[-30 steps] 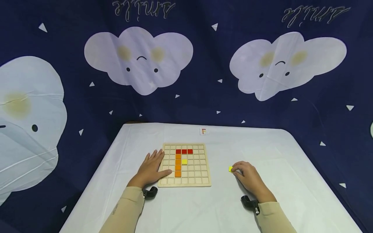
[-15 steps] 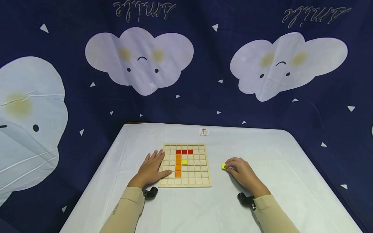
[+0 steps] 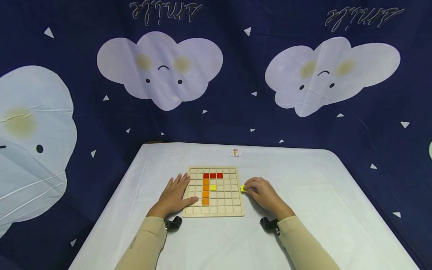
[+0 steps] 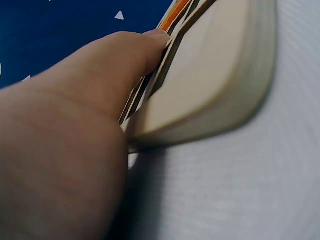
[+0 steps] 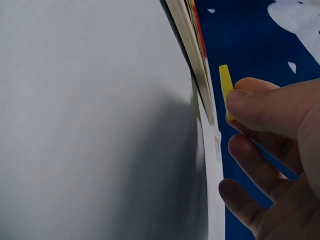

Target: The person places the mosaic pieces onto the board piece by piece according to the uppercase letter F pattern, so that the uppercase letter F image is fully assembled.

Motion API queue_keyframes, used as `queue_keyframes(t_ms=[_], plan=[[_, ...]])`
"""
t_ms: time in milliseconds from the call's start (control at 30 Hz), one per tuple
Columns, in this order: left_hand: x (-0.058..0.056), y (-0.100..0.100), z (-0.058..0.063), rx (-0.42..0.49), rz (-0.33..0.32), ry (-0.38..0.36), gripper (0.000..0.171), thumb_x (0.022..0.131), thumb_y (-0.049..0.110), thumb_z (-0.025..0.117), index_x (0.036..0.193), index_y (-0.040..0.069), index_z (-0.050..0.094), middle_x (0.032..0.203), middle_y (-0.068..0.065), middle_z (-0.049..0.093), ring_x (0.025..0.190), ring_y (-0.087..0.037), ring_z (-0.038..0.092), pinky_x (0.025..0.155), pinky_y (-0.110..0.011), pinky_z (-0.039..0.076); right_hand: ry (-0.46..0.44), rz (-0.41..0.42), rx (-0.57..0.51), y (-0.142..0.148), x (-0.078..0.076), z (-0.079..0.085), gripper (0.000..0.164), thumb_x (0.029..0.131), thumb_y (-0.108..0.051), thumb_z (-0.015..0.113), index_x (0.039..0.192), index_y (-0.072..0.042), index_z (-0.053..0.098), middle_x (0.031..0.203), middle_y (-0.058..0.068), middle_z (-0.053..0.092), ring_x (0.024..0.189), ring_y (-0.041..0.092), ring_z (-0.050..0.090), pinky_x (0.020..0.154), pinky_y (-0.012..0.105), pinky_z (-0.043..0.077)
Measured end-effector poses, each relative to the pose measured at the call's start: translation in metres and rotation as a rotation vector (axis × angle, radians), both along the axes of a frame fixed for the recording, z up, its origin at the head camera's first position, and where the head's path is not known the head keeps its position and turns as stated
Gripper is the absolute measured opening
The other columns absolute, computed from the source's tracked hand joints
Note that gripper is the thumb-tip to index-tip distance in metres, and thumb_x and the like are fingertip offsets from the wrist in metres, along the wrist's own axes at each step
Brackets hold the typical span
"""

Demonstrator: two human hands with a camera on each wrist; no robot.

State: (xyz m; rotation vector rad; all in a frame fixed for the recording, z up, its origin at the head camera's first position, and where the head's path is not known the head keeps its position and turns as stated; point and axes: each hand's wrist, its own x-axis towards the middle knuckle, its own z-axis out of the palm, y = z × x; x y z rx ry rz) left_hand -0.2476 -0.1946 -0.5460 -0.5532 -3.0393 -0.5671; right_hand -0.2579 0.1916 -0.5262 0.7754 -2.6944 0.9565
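A pale wooden grid board lies on the white table. Three red tiles form a row near its top, a column of orange tiles runs down beneath the leftmost red one, and one yellow tile sits just right of that column. My left hand rests with spread, straight fingers along the board's left edge, thumb over its surface. Between thumb and fingertips my right hand pinches another yellow tile, at the board's right edge in the head view. In the right wrist view its other fingers are loosely bent.
A small card printed with a coloured grid pattern lies behind the board, toward the table's far edge. The white cloth-covered table extends around it. Behind hangs a dark blue curtain with cloud faces.
My right hand has moved left and a little farther from me, carrying the yellow tile from the open table to the board's right edge. The left hand and the board have stayed put.
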Motion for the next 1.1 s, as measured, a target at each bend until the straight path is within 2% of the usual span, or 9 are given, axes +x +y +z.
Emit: queue_keyframes(t_ms=[367, 567, 867, 1100], plan=[[0.000, 0.001, 0.003, -0.013, 0.006, -0.022, 0.108, 0.092, 0.075, 0.060, 0.166, 0.004, 0.028, 0.172, -0.011, 0.019, 0.159, -0.033, 0.010, 0.127, -0.052, 0.001, -0.042, 0.124, 0.058, -0.045, -0.013, 0.012, 0.013, 0.094, -0.002, 0.080, 0.102, -0.012, 0.081, 0.112, -0.001, 0.073, 0.112, 0.023, 0.065, 0.103, 0.047, 0.050], [0.001, 0.002, 0.003, -0.001, 0.001, -0.016, 0.107, 0.093, 0.074, 0.060, 0.166, 0.003, 0.028, 0.172, -0.011, 0.020, 0.159, -0.033, 0.011, 0.127, -0.052, 0.001, -0.041, 0.186, 0.087, -0.063, -0.020, 0.014, 0.013, 0.096, -0.002, 0.077, 0.104, -0.011, 0.081, 0.113, -0.001, 0.073, 0.112, 0.023, 0.066, 0.105, 0.045, 0.050], [0.000, 0.000, 0.000, 0.002, 0.006, -0.013, 0.107, 0.092, 0.076, 0.059, 0.166, 0.004, 0.029, 0.172, -0.010, 0.021, 0.159, -0.033, 0.011, 0.127, -0.053, 0.001, -0.052, 0.176, 0.137, -0.081, -0.028, 0.011, 0.015, 0.095, 0.000, 0.078, 0.102, -0.012, 0.082, 0.111, -0.002, 0.074, 0.109, 0.021, 0.067, 0.101, 0.040, 0.053], [-0.001, -0.001, 0.000, 0.002, 0.003, -0.014, 0.108, 0.092, 0.077, 0.058, 0.166, 0.004, 0.029, 0.172, -0.010, 0.020, 0.159, -0.032, 0.011, 0.127, -0.053, 0.002, -0.091, 0.150, 0.154, -0.086, -0.027, 0.014, 0.016, 0.093, 0.001, 0.079, 0.101, -0.012, 0.082, 0.108, -0.001, 0.073, 0.107, 0.020, 0.066, 0.096, 0.037, 0.056]])
